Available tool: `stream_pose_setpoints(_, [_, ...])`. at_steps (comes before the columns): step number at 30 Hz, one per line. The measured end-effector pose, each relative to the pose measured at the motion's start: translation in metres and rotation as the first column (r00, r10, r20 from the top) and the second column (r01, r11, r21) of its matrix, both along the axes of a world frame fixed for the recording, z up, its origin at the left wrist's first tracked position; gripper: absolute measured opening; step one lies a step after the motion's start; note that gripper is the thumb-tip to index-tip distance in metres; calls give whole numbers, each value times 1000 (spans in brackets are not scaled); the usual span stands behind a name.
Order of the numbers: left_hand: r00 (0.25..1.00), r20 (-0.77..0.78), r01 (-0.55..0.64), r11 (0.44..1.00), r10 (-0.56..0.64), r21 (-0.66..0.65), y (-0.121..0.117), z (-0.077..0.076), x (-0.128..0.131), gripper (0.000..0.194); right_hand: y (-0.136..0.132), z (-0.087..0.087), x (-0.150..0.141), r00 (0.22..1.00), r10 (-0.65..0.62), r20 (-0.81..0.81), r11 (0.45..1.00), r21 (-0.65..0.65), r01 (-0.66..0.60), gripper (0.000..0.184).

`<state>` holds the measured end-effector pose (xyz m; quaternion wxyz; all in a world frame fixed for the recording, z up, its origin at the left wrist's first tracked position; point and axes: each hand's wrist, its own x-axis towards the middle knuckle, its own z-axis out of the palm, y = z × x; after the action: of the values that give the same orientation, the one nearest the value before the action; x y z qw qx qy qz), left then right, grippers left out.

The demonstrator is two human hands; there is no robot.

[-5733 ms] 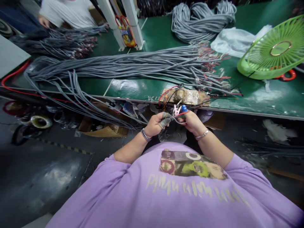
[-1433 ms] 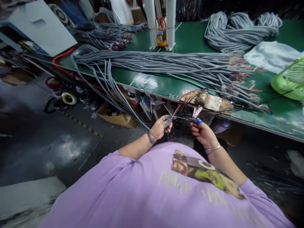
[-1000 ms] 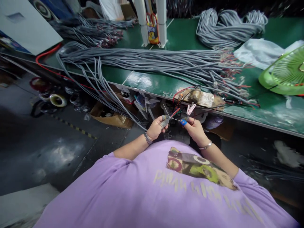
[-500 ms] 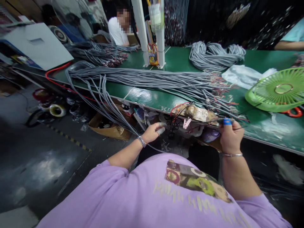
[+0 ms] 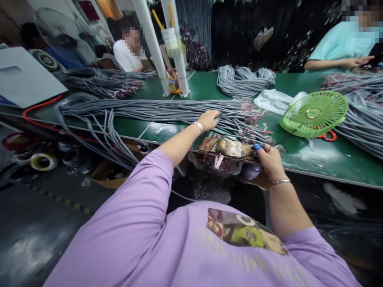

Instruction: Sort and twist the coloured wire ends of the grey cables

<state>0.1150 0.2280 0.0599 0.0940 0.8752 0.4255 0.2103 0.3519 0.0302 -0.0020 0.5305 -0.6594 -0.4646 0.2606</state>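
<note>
My left hand (image 5: 209,120) reaches over the bench onto a long bundle of grey cables (image 5: 167,109). Its fingers are bent and closed at a cable in the bundle, with a grey cover on a fingertip. My right hand (image 5: 271,160), blue tape around the thumb, pinches a thin dark cable at the front edge; the fingers hide most of it. Left of that hand, a worn block wrapped in tape (image 5: 235,148) sits on the edge with wires around it. A pink clip (image 5: 218,161) hangs below.
A green fan (image 5: 314,113) and red-handled scissors (image 5: 330,136) lie to the right, near a white plastic bag (image 5: 277,101). Behind are a coiled cable bundle (image 5: 245,81) and a white post (image 5: 176,52). Two people sit across the bench. A cardboard box (image 5: 106,177) stands below left.
My left hand has moved from below the bench edge up and forward onto the grey cables. My right hand stays pinched near the edge. The view has turned right.
</note>
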Motion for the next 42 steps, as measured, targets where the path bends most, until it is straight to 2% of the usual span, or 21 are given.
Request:
stream_pose_setpoints(4, [980,-193,-59,998,51,-37,25,-5,34,40,2,-5,4,1000,14,13,1000,11,-14,32])
stream_pose_setpoints(9, [963,-265,-36,998,51,61,31,-11,44,29,4,-9,6,999,40,10,999,14,-40,32])
stream_pose_setpoints(11, [982,-178,-53,996,65,71,31,-10,41,25,4,-9,6,999,49,12,999,19,-49,33])
stream_pose_setpoints(13, [997,4,-74,994,74,84,29,-6,35,22,3,-7,5,999,52,10,998,20,-52,34])
stream_pose_setpoints(17, [932,361,0,993,-43,119,15,9,16,17,2,-4,3,998,56,14,998,10,-56,33])
stream_pose_setpoints(19, [877,471,40,991,-95,125,-6,20,2,18,1,-2,2,998,54,27,998,6,-54,32])
stream_pose_setpoints(21, [824,555,73,993,-114,95,-39,31,-17,23,1,1,1,998,50,42,999,-1,-50,31])
stream_pose_setpoints(23, [797,591,142,990,-122,11,-85,37,-39,30,0,3,1,998,51,47,999,-4,-51,28])
stream_pose_setpoints(25, [820,555,235,967,-142,-99,-138,36,-63,33,0,3,1,997,50,52,999,-5,-50,27])
stream_pose_setpoints(28, [887,373,372,898,-271,-234,-214,22,-88,28,2,-1,4,997,45,56,999,1,-45,25])
stream_pose_setpoints(30, [918,217,377,901,-332,-215,-250,7,-91,26,5,-6,6,998,31,59,999,15,-32,25])
stream_pose_setpoints(32, [907,117,421,883,-405,-209,-272,-7,-85,31,9,-11,7,997,5,74,999,40,-8,27])
stream_pose_setpoints(34, [893,134,449,859,-429,-244,-280,-19,-75,32,12,-16,8,997,-22,75,997,77,16,29])
stream_pose_setpoints(36, [898,289,422,838,-333,-347,-280,-29,-69,28,12,-17,9,995,-37,92,991,135,24,29])
stream_pose_setpoints(37, [894,391,389,814,-220,-432,-279,-34,-68,27,9,-17,8,995,-33,98,985,170,16,27])
stream_pose_setpoints(38, [875,479,353,771,-71,-530,-277,-38,-70,29,5,-16,6,995,-20,98,979,206,-1,25])
stream_pose_setpoints(40, [785,573,316,644,235,-697,-274,-46,-77,36,-9,-14,-2,998,4,66,965,262,-21,21])
stream_pose_setpoints(42, [670,604,339,545,433,-767,-274,-53,-87,44,-31,-13,-19,1000,23,-3,961,276,-21,18])
